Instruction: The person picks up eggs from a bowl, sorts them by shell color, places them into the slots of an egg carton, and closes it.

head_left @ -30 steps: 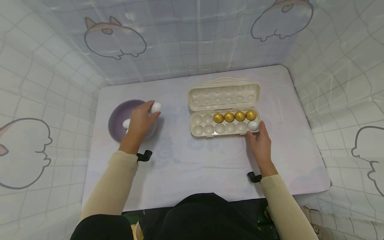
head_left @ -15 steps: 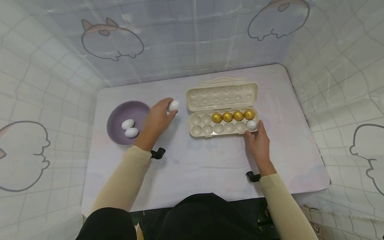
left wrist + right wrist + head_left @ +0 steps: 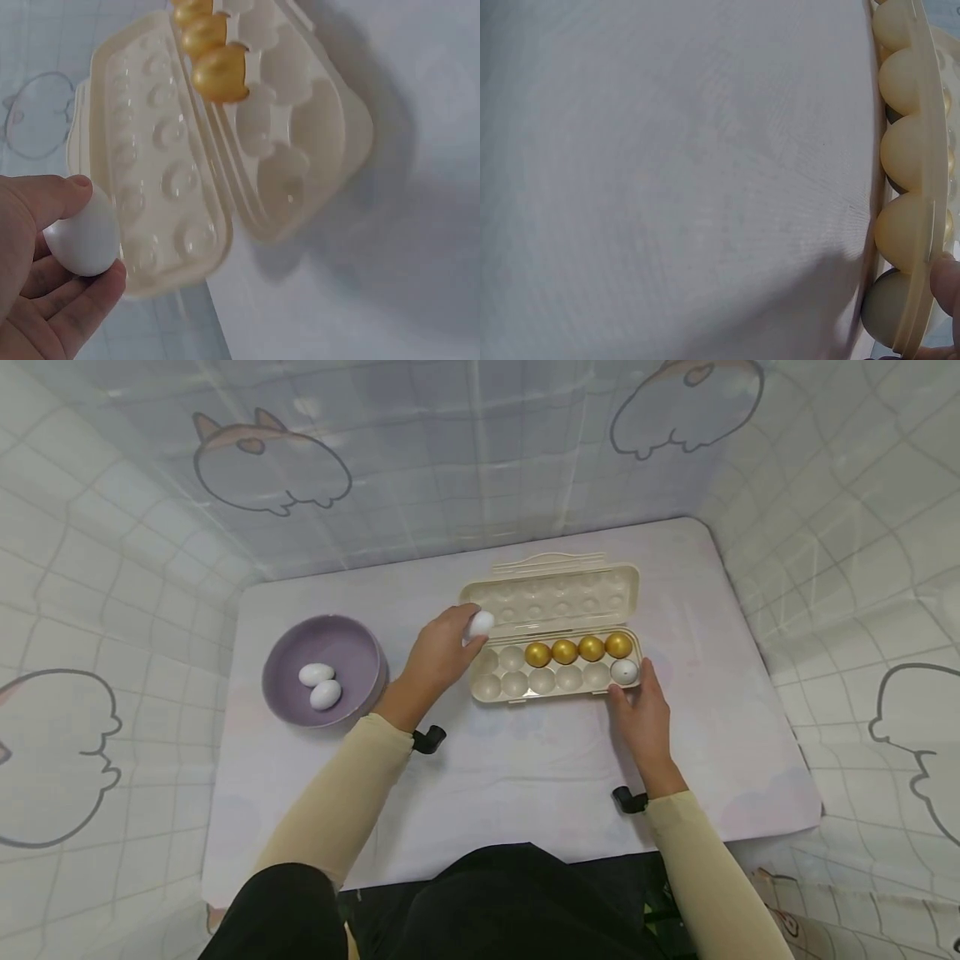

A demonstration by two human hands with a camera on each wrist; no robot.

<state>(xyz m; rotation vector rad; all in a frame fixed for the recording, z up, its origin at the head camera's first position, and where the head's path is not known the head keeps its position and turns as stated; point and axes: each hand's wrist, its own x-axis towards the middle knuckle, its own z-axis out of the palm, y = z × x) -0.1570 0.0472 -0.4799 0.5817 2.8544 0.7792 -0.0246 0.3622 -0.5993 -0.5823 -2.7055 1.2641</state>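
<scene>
My left hand [image 3: 442,647] pinches a white egg [image 3: 482,623] between thumb and fingers, above the left end of an open egg carton [image 3: 495,701]. In the left wrist view the egg [image 3: 84,234] overlaps the raised lid [image 3: 161,165]. Several gold eggs [image 3: 565,652] fill the right part of the carton's back row. One white egg [image 3: 624,672] sits in the right end cup of the front row. My right hand [image 3: 643,722] grips the carton's front right corner, its thumb [image 3: 945,281] on the rim in the right wrist view.
A purple bowl [image 3: 330,631] with two white eggs [image 3: 326,695] stands at the left of the table [image 3: 517,793]. Printed curtains [image 3: 420,477] hang around the back and sides of the table.
My left hand has carried the white egg rightward, from beside the purple bowl to above the carton's left end. My right hand keeps its grip on the carton's corner.
</scene>
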